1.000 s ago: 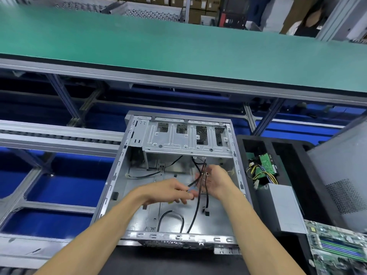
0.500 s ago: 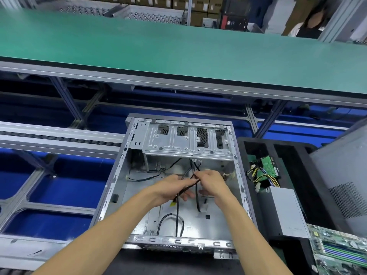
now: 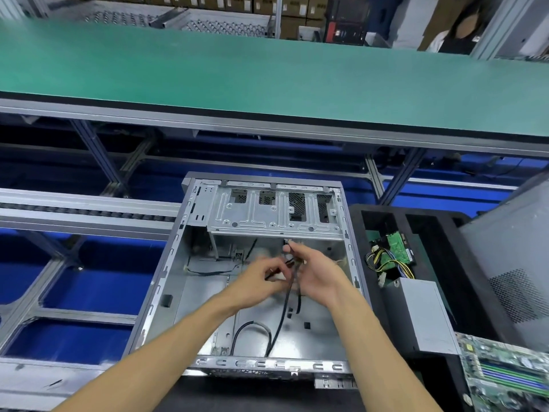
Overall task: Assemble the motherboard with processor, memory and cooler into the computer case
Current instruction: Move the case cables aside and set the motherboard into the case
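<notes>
Computer case (image 3: 261,295) lies open-side-up before us. Our left hand (image 3: 255,282) and right hand (image 3: 315,273) pinch black cables (image 3: 286,301) above its floor, likely clearing room. Motherboard (image 3: 505,373) waits right of case, not yet installed.

**Open case lying flat, motherboard off to its right**

The computer case (image 3: 208,295) is bare grey metal and lies on its side with the open face up. A perforated drive cage (image 3: 274,214) spans its far end. Black cables (image 3: 286,307) trail across its floor, some lifted above the middle. No board sits inside it. The motherboard (image 3: 505,374), green with blue and green memory slots, lies flat at the lower right, well apart from the case, partly cut off by the frame edge.
</notes>
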`<state>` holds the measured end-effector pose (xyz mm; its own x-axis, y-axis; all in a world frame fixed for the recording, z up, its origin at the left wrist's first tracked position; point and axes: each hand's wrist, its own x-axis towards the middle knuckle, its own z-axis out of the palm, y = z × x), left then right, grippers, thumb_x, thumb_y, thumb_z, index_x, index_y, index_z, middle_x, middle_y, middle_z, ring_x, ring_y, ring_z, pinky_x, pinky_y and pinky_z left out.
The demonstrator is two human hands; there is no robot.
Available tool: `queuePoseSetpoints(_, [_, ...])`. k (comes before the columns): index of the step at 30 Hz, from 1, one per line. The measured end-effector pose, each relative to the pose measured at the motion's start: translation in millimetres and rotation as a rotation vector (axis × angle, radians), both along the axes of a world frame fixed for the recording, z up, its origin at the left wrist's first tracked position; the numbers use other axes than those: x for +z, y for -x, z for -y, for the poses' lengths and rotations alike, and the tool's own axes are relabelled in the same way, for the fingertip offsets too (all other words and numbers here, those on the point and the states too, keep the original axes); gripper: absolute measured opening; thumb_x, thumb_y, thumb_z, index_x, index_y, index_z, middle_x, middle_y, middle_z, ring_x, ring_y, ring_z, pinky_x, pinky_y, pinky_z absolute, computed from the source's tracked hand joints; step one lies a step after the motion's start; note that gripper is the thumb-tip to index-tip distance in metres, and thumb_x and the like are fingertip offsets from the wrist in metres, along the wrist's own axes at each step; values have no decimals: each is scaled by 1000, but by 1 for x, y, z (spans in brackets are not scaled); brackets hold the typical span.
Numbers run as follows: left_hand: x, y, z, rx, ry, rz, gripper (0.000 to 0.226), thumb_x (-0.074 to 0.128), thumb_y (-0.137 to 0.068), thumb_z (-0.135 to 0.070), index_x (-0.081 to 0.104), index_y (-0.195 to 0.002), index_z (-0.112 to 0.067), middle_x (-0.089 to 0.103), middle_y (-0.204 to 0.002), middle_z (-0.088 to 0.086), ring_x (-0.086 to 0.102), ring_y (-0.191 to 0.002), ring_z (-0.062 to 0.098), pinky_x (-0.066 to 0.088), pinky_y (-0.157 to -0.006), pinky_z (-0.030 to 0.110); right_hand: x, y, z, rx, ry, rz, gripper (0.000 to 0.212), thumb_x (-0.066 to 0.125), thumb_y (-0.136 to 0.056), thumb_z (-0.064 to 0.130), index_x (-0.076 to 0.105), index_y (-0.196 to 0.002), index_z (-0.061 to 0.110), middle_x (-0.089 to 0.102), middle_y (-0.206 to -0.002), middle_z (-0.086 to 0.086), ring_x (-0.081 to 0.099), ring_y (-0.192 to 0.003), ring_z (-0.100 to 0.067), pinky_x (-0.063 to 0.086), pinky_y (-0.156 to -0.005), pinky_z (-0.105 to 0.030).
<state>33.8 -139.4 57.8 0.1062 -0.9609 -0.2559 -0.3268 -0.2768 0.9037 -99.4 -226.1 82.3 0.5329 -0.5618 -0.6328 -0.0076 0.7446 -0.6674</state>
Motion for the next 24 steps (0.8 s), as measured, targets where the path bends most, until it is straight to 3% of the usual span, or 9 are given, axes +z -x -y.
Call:
queuePoseSetpoints(3, [11,0,4,217,2,-243,22,60,-83,-6,71,-101,-13,72,-101,-5,63,-98,9,41,-82,24,-5,-7,-4,22,199,-93,19,65,-97,18,76,-92,4,76,-98,-13,72,-91,-25,58,-89,-45])
queuePoseSetpoints(6, [18,-3,3,324,-169,-622,19,61,-88,-31,72,-83,-15,71,-95,0,58,-102,18,35,-94,39,-6,-10,-6,54,310,-179,17,67,-95,16,77,-94,2,77,-94,-12,71,-89,-23,60,-84,-37])
queuePoseSetpoints(9, [18,-4,3,371,-224,-575,38,55,-97,-47,65,-69,-23,67,-92,-1,58,-102,16,34,-96,37,-7,-9,-5,157,383,-237,19,71,-91,22,80,-93,5,78,-93,-10,70,-86,-21,59,-87,-38])
queuePoseSetpoints(14, [24,-19,5,507,-173,-793,19,54,-101,-30,63,-110,-17,65,-117,5,55,-114,17,29,-111,41,-9,-7,-11,281,502,-413,16,76,-87,29,84,-81,17,78,-96,-11,66,-81,-18,56,-93,-38])
queuePoseSetpoints(17, [26,-25,5,666,-89,-972,20,45,-103,-14,60,-91,-10,68,-80,7,64,-87,22,44,-99,38,-10,-5,-7,121,397,-336,12,77,-85,19,83,-91,10,77,-97,-17,66,-79,-22,55,-88,-39])
queuePoseSetpoints(19, [25,-32,3,727,-112,-1047,23,41,-103,-8,54,-84,-8,42,-51,0,48,-50,16,54,-64,30,-10,-3,0,-41,282,-250,19,64,-92,3,77,-106,0,75,-86,-17,69,-72,-21,60,-75,-33])
queuePoseSetpoints(21, [29,-41,-3,570,-234,-690,17,44,-100,-8,58,-90,-6,26,-48,-5,24,-37,10,28,-35,19,-7,-1,4,-210,104,-92,27,44,-95,-12,66,-109,-6,66,-73,-18,66,-59,-20,59,-58,-30])
queuePoseSetpoints(22, [31,-43,-7,403,-296,-364,17,47,-99,-10,63,-94,-6,30,-50,-5,24,-37,10,21,-36,16,-6,1,4,-268,45,-49,28,37,-94,-16,61,-102,-4,59,-64,-14,59,-50,-17,53,-48,-27])
queuePoseSetpoints(24, [33,-41,-12,77,-388,267,21,47,-99,-14,67,-100,-6,56,-66,3,47,-49,16,36,-45,21,-5,4,5,-320,13,-53,32,29,-89,-19,46,-82,7,40,-54,-4,35,-35,-9,30,-31,-19])
